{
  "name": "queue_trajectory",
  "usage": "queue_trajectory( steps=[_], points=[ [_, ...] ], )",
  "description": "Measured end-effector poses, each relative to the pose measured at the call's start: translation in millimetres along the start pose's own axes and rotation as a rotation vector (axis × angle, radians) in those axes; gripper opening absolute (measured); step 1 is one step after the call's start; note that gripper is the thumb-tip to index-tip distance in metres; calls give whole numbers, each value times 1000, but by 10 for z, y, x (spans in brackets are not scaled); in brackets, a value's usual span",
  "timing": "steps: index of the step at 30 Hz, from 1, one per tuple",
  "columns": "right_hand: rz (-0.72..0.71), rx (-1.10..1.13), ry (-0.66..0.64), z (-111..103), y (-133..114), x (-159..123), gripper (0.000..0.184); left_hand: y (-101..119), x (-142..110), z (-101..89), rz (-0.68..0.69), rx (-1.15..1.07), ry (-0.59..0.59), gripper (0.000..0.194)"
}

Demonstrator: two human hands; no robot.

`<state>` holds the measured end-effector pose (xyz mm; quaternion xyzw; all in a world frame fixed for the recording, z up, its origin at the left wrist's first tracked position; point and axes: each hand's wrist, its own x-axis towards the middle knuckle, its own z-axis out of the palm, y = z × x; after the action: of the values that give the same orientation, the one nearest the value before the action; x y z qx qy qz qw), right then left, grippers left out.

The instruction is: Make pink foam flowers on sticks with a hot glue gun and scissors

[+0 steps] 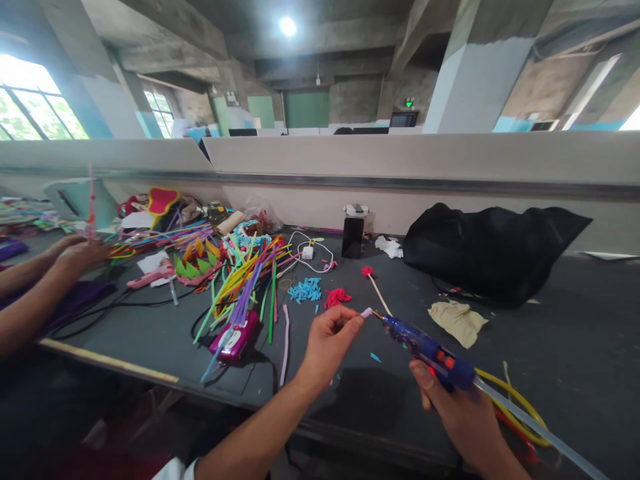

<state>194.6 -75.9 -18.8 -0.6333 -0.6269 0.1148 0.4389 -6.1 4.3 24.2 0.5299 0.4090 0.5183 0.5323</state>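
Note:
My left hand (333,337) pinches a small pale pink piece of pipe cleaner (367,312) between thumb and fingertips. Wrapped round the handle of a blue glue gun (430,353) is my right hand (457,407). The gun's metal tip points left and is close to the pink piece; whether they touch I cannot tell. A long clear glue stick (535,423) sticks out of its back. Behind the tip lies a stick with a red fuzzy head (368,272). Small heaps of red pieces (338,297) and blue pieces (305,291) rest beyond my left hand.
Bundled colourful pipe cleaners (245,280) lie left, over a magenta device (235,339). At the back stand a phone (353,238) and a black bag (490,250). A beige cloth (457,322) lies right. Another person's hands (83,253) work at far left.

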Motion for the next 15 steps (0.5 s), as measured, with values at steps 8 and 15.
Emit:
queue_trajectory(
  steps=[8,15],
  points=[
    [45,0,58,21,-97,34,33,70,-12,-16,-112,-196,-18,25],
    [-270,-232,43,98,88,278,21,26,47,-81,-202,-395,-58,25]
  ],
)
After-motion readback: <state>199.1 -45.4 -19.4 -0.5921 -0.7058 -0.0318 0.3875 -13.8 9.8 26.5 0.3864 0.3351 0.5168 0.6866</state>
